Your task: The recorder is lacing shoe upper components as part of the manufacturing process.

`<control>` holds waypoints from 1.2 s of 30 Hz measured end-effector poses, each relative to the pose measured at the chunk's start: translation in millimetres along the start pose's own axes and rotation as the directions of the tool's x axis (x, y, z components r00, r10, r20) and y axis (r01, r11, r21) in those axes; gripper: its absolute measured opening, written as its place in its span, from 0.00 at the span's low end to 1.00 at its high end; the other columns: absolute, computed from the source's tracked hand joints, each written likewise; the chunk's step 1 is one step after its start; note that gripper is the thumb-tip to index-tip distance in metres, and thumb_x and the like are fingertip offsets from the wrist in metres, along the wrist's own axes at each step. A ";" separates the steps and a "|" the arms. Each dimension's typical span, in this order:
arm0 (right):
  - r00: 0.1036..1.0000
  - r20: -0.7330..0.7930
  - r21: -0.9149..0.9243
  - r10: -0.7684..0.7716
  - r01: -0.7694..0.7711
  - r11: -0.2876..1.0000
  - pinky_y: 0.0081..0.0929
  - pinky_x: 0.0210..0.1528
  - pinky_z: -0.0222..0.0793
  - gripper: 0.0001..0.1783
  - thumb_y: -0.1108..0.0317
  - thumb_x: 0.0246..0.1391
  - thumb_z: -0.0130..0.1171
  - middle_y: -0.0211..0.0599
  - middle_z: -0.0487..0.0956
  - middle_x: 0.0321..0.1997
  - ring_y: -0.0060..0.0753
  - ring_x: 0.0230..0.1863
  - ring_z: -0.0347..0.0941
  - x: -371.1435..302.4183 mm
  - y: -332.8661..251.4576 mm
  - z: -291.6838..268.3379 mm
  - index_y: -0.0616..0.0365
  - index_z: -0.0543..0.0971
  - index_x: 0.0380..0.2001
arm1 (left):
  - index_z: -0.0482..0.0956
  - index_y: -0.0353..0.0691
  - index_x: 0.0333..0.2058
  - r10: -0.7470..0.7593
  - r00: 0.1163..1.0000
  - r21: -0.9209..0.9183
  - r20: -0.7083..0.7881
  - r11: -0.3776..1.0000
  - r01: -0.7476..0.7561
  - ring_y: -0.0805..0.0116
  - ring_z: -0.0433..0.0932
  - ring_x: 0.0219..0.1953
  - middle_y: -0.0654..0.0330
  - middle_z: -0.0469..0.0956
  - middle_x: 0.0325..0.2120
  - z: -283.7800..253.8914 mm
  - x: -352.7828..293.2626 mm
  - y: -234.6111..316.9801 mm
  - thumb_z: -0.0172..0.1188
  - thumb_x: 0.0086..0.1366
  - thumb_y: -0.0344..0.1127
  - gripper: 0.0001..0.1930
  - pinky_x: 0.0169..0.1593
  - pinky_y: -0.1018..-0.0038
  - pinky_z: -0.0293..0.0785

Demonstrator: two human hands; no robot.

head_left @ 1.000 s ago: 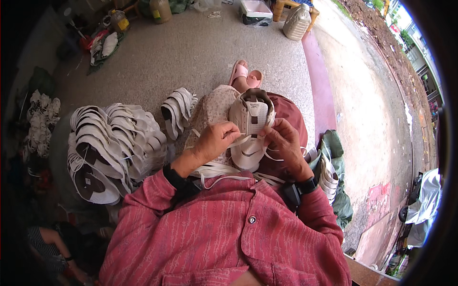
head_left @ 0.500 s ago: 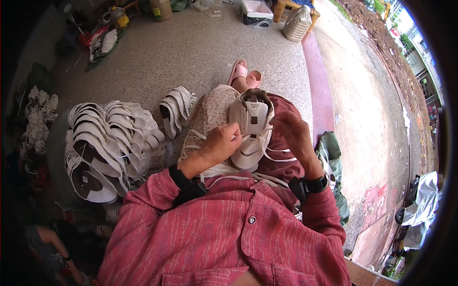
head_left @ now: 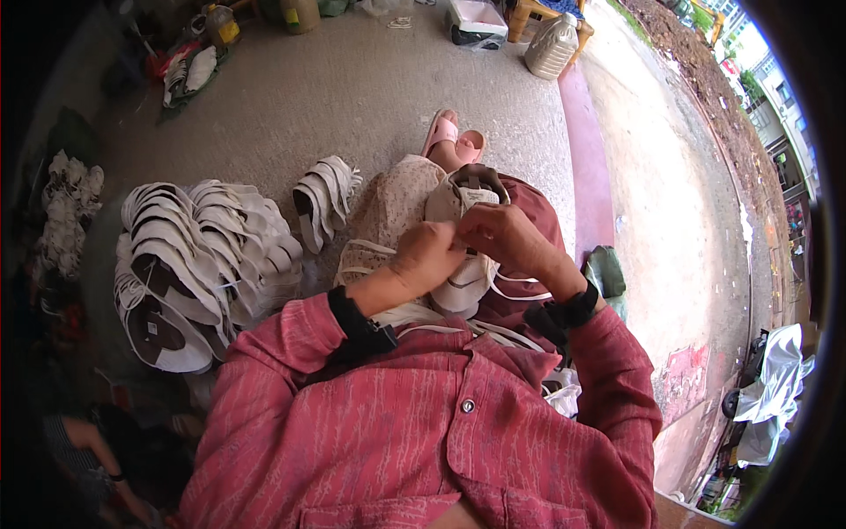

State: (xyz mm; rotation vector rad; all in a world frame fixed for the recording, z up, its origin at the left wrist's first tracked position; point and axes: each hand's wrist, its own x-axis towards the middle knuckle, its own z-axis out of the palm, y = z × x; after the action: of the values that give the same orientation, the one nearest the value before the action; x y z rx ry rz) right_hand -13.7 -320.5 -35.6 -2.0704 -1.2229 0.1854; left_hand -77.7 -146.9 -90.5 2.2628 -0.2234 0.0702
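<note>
A pale, cream-white shoe upper [head_left: 459, 291] lies across my lap, its dark-lined ankle opening pointing away from me. Over its tongue my two hands meet, covering most of the eyelets. My left hand [head_left: 428, 257] is closed in a pinch on a white shoelace. Against it, my right hand [head_left: 513, 240] has its fingers curled and pinched at the lace too; the lace between the fingertips is mostly hidden. A loop of white shoelace [head_left: 511, 295] hangs at the upper's right side. More pale laces [head_left: 414, 313] trail over my lap below the hands.
Left of me stand stacked shoe uppers [head_left: 176, 256], with a smaller stack [head_left: 324, 201] nearer my knee. Another white heap [head_left: 66, 220] sits at far left. A plastic jug [head_left: 552, 46] and a white bin [head_left: 478, 19] stand ahead. Green cloth [head_left: 604, 271] lies to my right.
My right hand has moved left and slightly down from the upper's right side to meet my left hand. My left hand has shifted slightly right. Together they now cover the tongue.
</note>
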 end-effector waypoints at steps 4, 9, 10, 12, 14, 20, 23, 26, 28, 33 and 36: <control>0.981 0.076 0.134 0.179 -0.188 0.973 0.25 0.35 0.73 0.05 0.73 0.53 0.63 0.35 0.80 0.29 0.23 0.31 0.77 -1.7 1.3 -2.9 0.60 0.79 0.34 | 0.77 0.37 0.33 0.130 0.991 0.240 -0.018 0.963 -0.122 0.47 0.78 0.36 0.51 0.77 0.30 -7.8 -4.0 2.5 0.63 0.51 0.34 0.11 0.43 0.58 0.74; 0.981 0.088 0.145 0.173 -0.184 0.972 0.24 0.36 0.73 0.06 0.73 0.54 0.63 0.35 0.82 0.31 0.23 0.31 0.77 -1.7 0.5 -5.8 0.61 0.81 0.36 | 0.73 0.38 0.41 0.521 0.847 0.262 -0.105 0.836 -0.482 0.47 0.76 0.43 0.50 0.70 0.44 -41.6 19.3 7.1 0.68 0.48 0.36 0.21 0.49 0.60 0.71; 0.979 0.107 0.108 0.174 -0.185 0.977 0.24 0.36 0.73 0.07 0.73 0.54 0.63 0.35 0.82 0.32 0.23 0.31 0.77 -1.6 2.9 -6.2 0.61 0.81 0.37 | 0.72 0.38 0.42 0.542 0.839 0.260 0.037 0.806 -0.532 0.47 0.76 0.44 0.50 0.68 0.45 -46.6 24.4 5.4 0.70 0.47 0.37 0.24 0.49 0.60 0.71; 0.980 0.128 0.071 0.150 -0.160 0.984 0.24 0.36 0.73 0.07 0.73 0.54 0.62 0.36 0.82 0.33 0.24 0.31 0.77 -1.8 6.4 -7.1 0.61 0.81 0.37 | 0.71 0.38 0.44 0.554 0.814 0.244 0.177 0.776 -0.581 0.47 0.75 0.44 0.51 0.66 0.46 -57.1 35.4 10.0 0.72 0.45 0.38 0.28 0.48 0.60 0.71; 0.980 0.150 0.039 0.128 -0.136 0.990 0.25 0.36 0.73 0.07 0.73 0.54 0.62 0.36 0.82 0.34 0.26 0.32 0.77 -2.3 8.2 -7.2 0.61 0.81 0.37 | 0.72 0.40 0.44 0.342 0.831 0.319 0.439 0.805 -0.500 0.48 0.75 0.46 0.52 0.66 0.45 -71.8 42.6 28.2 0.73 0.44 0.39 0.28 0.48 0.59 0.72; 0.989 0.143 0.051 0.047 -0.055 0.997 0.26 0.35 0.72 0.07 0.74 0.53 0.62 0.38 0.81 0.33 0.32 0.31 0.78 1.4 11.6 -5.9 0.62 0.81 0.36 | 0.74 0.39 0.39 0.430 0.805 0.268 0.410 0.786 -0.557 0.48 0.77 0.42 0.53 0.68 0.43 -68.1 43.3 8.0 0.73 0.44 0.41 0.25 0.43 0.58 0.74; 0.974 0.220 0.006 0.057 -0.060 0.998 0.28 0.34 0.71 0.06 0.74 0.53 0.61 0.39 0.80 0.30 0.32 0.30 0.78 3.9 9.9 -7.3 0.62 0.81 0.35 | 0.74 0.39 0.36 0.409 0.808 0.178 0.423 0.838 -0.517 0.49 0.77 0.40 0.55 0.70 0.38 -55.7 36.9 -3.3 0.72 0.45 0.40 0.22 0.42 0.60 0.74; 0.976 0.214 0.039 0.025 -0.034 0.999 0.32 0.34 0.70 0.04 0.74 0.51 0.61 0.40 0.79 0.28 0.39 0.29 0.76 7.2 8.3 -6.7 0.62 0.80 0.31 | 0.74 0.38 0.34 0.421 0.823 0.126 0.382 0.859 -0.497 0.50 0.77 0.39 0.55 0.71 0.36 -57.2 33.4 -0.9 0.72 0.46 0.40 0.20 0.41 0.61 0.74; 0.970 0.241 0.067 0.013 -0.030 0.997 0.32 0.34 0.71 0.04 0.74 0.51 0.61 0.39 0.80 0.28 0.39 0.29 0.77 10.2 8.2 -8.1 0.61 0.81 0.32 | 0.73 0.38 0.34 0.435 0.828 0.113 0.353 0.859 -0.499 0.50 0.77 0.39 0.55 0.71 0.36 -53.9 34.1 -3.3 0.71 0.47 0.39 0.19 0.41 0.61 0.74; 0.967 0.250 0.068 -0.044 0.028 0.997 0.32 0.35 0.71 0.04 0.74 0.51 0.61 0.38 0.80 0.29 0.39 0.31 0.78 13.6 18.5 -3.2 0.59 0.82 0.32 | 0.74 0.37 0.34 0.467 0.827 -0.005 0.313 0.872 -0.490 0.52 0.76 0.38 0.54 0.71 0.36 -56.4 32.7 -5.3 0.69 0.49 0.38 0.17 0.40 0.61 0.73; 0.960 0.279 0.094 -0.031 0.005 0.996 0.31 0.36 0.72 0.05 0.74 0.50 0.62 0.37 0.81 0.29 0.38 0.32 0.78 16.1 17.2 -5.1 0.57 0.83 0.32 | 0.74 0.37 0.33 0.448 0.824 -0.051 0.347 0.886 -0.461 0.54 0.76 0.38 0.55 0.71 0.35 -59.1 33.8 -5.0 0.68 0.50 0.37 0.15 0.39 0.62 0.72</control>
State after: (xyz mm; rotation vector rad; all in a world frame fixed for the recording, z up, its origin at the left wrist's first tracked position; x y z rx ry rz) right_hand 9.5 -315.1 -39.2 -1.9991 -1.3721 0.5332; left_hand -42.1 -103.4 -51.8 2.1960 -0.9630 -0.0826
